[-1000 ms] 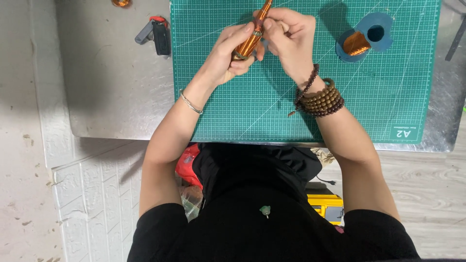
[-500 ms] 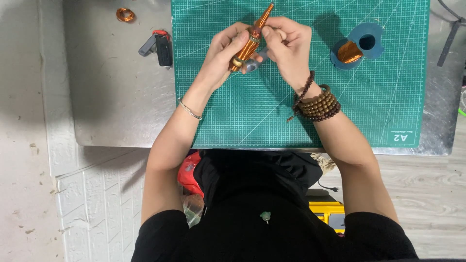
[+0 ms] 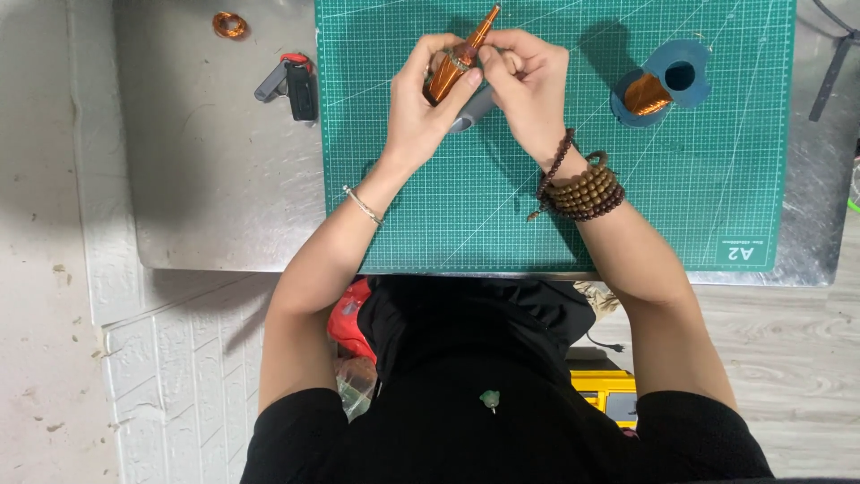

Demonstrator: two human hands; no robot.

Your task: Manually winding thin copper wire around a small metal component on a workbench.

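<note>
Over the green cutting mat [image 3: 681,179], both hands meet around a slim copper-coloured pointed piece [image 3: 459,56] wound with copper wire, its tip aimed up and to the right. My left hand [image 3: 421,99] wraps its lower part. My right hand [image 3: 528,85] pinches it near the middle, with a grey object [image 3: 472,109] partly hidden under the fingers. A thin bangle sits on the left wrist and dark wooden bead bracelets [image 3: 584,190] circle the right wrist.
A blue spool of copper wire [image 3: 663,82] lies on the mat's right. On the metal table [image 3: 206,179] to the left lie a black and red tool [image 3: 294,81] and a small copper wire coil [image 3: 229,24]. A dark cable [image 3: 829,76] runs along the far right.
The view has shifted slightly, so the table sits lower in the frame. Both hands have stayed on the copper piece and turned it a little in place.
</note>
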